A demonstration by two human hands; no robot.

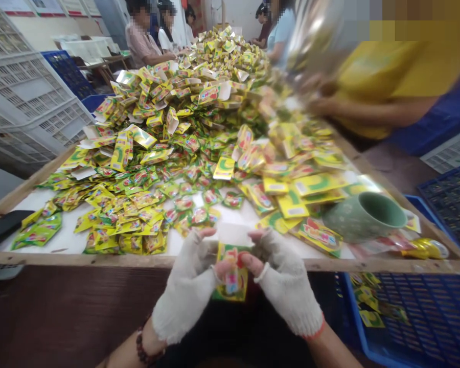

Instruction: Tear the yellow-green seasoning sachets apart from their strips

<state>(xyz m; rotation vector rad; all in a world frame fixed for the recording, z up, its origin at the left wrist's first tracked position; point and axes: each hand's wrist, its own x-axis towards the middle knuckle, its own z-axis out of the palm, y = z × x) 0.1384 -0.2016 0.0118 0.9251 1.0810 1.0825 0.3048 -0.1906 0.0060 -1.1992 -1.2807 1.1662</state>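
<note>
Both of my hands wear white fingerless knit gloves and meet at the table's near edge. My left hand [187, 286] and my right hand [281, 278] pinch one small yellow-green carton [232, 273] between thumbs and fingertips; its white flap stands open at the top. Just beyond lies a huge heap of the same yellow-green sachets and flat cartons [184, 133], spread over the white table [67, 240] with a wooden rim.
A green ceramic mug [364, 217] lies on its side at the right. A blue plastic crate [417, 312] with a few packets sits lower right. White crates [26, 97] stack at the left. A person in a yellow shirt [383, 87] works at the right; others sit at the far end.
</note>
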